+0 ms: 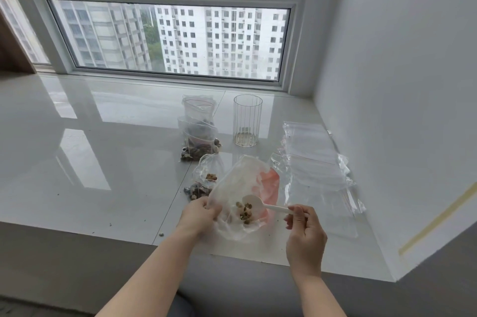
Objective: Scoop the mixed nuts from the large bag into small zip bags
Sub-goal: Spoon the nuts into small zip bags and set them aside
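The left hand pinches the big bag edge. The right hand fingers grip the spoon. Few nuts sit between them; tipping could spill them onto the table.

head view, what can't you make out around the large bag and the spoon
- Head view: nut kinds in the large bag are too small and veiled by cloudy plastic.
- Spoon bowl: load unclear through the plastic.
- Spoon handle end: hidden by right hand fingers.
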